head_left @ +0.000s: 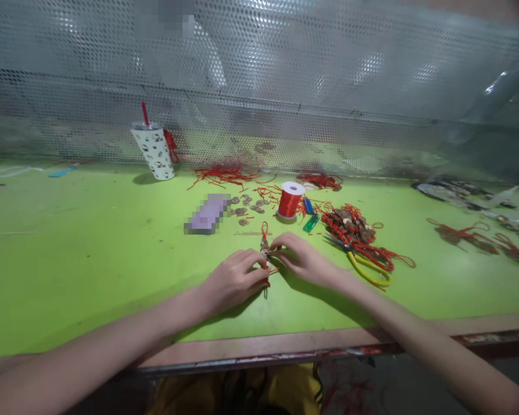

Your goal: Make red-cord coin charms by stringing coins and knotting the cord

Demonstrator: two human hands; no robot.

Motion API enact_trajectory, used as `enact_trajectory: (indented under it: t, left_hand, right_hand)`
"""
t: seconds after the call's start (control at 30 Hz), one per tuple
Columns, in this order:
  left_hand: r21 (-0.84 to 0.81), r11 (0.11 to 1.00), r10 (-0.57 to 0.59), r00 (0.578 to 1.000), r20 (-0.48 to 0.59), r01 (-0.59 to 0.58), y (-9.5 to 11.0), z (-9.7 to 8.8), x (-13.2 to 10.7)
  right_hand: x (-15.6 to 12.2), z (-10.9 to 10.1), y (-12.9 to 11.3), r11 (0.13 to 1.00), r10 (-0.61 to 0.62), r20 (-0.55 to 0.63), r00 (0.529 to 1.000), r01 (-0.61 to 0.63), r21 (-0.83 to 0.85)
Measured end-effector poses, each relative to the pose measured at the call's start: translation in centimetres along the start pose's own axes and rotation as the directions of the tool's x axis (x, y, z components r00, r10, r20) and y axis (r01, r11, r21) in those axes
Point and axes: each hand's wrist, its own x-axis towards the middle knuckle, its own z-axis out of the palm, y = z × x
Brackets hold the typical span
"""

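Observation:
Both hands meet over the green tabletop (90, 259) and pinch one small knotted ornament of red cord with coins (265, 246). My left hand (236, 280) grips its lower part, fingers curled. My right hand (303, 259) pinches its upper side. A red loop of the ornament sticks up toward the far side. Loose coins (246, 206) lie just behind it, next to a red cord spool (289, 200).
Yellow-handled scissors (365, 266) lie right of my right hand beside a pile of finished red ornaments (350, 226). A green lighter (310, 223), a blue lighter (308, 205), red cord scraps (222, 174) and a patterned cup with straw (154, 150) stand farther back. Perforated metal wall (285, 86) behind.

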Motion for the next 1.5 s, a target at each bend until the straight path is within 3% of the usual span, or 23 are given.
enact_trajectory:
  t: [0.1, 0.4, 0.57, 0.67, 0.8, 0.93, 1.03, 1.17, 1.27, 1.5]
  left_hand:
    - [-0.006, 1.000, -0.012, 1.000, -0.011, 0.012, -0.2, 0.0, 0.0]
    - [-0.040, 0.998, -0.041, 0.999, -0.035, 0.040, -0.3, -0.5, 0.1]
    - [-0.246, 0.956, -0.176, 0.984, -0.038, 0.161, -0.1, -1.1, 0.7]
    - [-0.405, 0.871, -0.322, 0.945, -0.049, 0.276, 0.1, -1.5, 1.2]
    - [-0.560, 0.709, -0.529, 0.848, -0.023, 0.428, 0.2, -1.9, 1.7]
    - [-0.664, 0.577, -0.624, 0.781, 0.017, 0.476, 0.4, -2.2, 2.0]
    - [-0.665, 0.622, -0.586, 0.809, -0.046, 0.413, 0.5, -2.5, 2.1]
    - [-0.565, 0.777, -0.457, 0.865, -0.205, 0.277, 0.3, -2.9, 2.1]
    - [-0.521, 0.826, -0.381, 0.894, -0.237, 0.214, 0.0, -3.0, 2.0]
    - [-0.608, 0.774, -0.308, 0.944, -0.121, 0.174, -0.2, -2.9, 1.9]
  right_hand:
    - [-0.6, -0.2, -1.0, 0.996, 0.049, 0.011, 0.999, -0.050, 0.070]
    - [-0.8, -0.4, -1.1, 0.992, -0.025, 0.152, 0.988, 0.006, 0.126]
    - [-0.7, 0.1, -1.0, 0.991, -0.036, 0.114, 0.993, 0.021, 0.131]
    - [-0.5, 0.5, -1.1, 0.988, -0.033, 0.034, 0.999, 0.028, 0.152]
    - [-0.1, 0.5, -1.6, 0.977, 0.024, -0.085, 0.996, -0.005, 0.214]
    - [0.2, 0.0, -2.2, 0.920, 0.157, -0.059, 0.986, -0.124, 0.372]
    - [0.2, -0.3, -2.2, 0.791, 0.273, 0.067, 0.960, -0.264, 0.551]
    - [0.3, -0.7, -1.6, 0.618, 0.306, 0.216, 0.927, -0.366, 0.696]
    - [0.5, -1.1, -1.3, 0.598, 0.292, 0.287, 0.913, -0.408, 0.690]
    - [0.7, -2.0, -0.4, 0.620, 0.226, 0.475, 0.851, -0.502, 0.603]
